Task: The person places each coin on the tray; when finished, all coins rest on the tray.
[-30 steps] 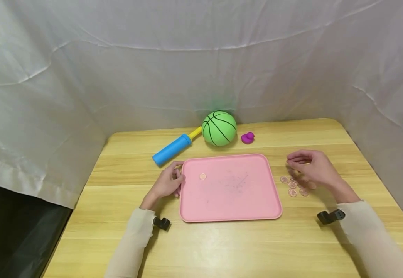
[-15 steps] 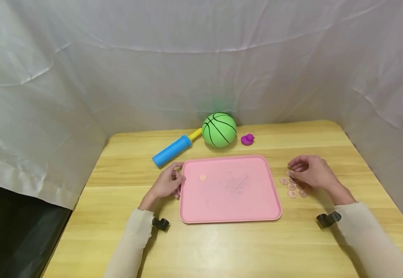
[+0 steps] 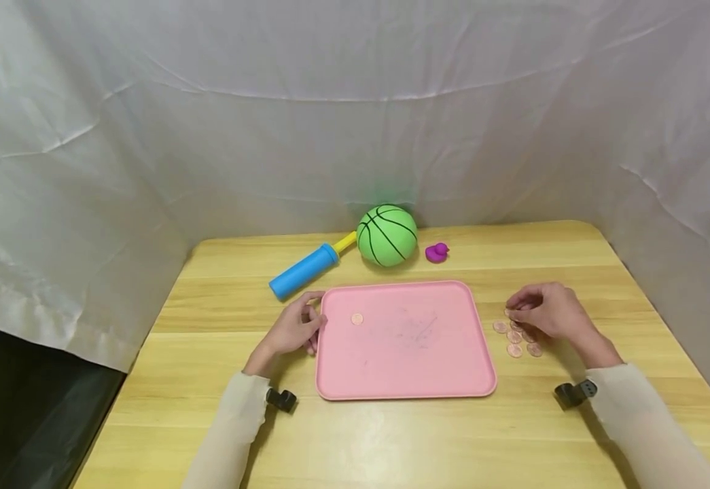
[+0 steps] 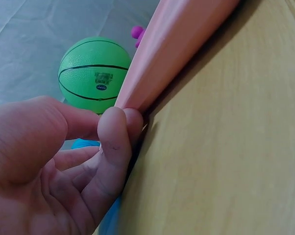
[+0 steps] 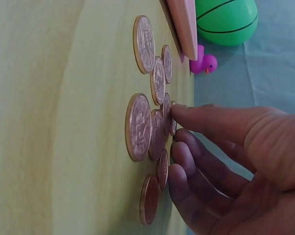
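A pink tray [image 3: 403, 390] lies mid-table, with one copper coin [image 3: 357, 318] near its left side. My left hand [image 3: 293, 328] is at the tray's left edge; the left wrist view shows thumb and finger pinching its rim. To the right of the tray several copper coins [image 3: 515, 350] lie in a loose cluster. My right hand [image 3: 550, 311] is low over them, its thumb on the far coin [image 5: 173, 126] and curled fingertips close at that coin's edge. The palm and fingers hide part of the cluster in the head view.
Behind the tray stand a green ball [image 3: 387, 235] with black lines and a purple toy duck [image 3: 437, 252]. A blue pump [image 3: 304, 272] with a yellow end lies left of the ball. Pale cloth [image 3: 306, 149] hangs around the table's back and sides.
My right hand has come down onto the coins, with thumb and fingertips now at the far one. The left hand stays at the tray rim. The head view has tilted slightly up.
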The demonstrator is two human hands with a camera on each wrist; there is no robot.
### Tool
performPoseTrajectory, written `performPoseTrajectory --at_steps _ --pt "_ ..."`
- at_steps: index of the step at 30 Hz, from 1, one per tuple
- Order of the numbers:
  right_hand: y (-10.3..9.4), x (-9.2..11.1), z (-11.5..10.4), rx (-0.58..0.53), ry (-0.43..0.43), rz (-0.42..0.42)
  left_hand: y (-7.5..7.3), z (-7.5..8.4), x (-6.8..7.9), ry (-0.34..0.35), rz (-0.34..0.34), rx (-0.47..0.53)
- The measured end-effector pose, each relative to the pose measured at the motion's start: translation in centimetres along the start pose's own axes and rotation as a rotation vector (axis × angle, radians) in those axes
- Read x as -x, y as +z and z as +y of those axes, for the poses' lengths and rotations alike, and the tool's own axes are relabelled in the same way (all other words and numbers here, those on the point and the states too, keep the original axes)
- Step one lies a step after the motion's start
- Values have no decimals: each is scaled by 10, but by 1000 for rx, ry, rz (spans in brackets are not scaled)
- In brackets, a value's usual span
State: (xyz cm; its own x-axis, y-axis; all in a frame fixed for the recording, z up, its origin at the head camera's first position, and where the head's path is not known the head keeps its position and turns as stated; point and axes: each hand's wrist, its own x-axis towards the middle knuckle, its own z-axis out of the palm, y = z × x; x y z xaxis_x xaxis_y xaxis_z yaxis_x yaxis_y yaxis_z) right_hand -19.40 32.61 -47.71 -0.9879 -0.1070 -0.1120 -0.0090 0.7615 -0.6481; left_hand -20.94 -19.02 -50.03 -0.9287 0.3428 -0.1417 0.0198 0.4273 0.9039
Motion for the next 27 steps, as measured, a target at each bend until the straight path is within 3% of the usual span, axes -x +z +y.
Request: performPoseTrajectory --at_steps 10,27 --pt "2 -4 -4 16 -10 -8 -1 0 0 -5 -9 20" --pt "3 -16 0 52 -38 -115 0 3 0 -16 -3 17"
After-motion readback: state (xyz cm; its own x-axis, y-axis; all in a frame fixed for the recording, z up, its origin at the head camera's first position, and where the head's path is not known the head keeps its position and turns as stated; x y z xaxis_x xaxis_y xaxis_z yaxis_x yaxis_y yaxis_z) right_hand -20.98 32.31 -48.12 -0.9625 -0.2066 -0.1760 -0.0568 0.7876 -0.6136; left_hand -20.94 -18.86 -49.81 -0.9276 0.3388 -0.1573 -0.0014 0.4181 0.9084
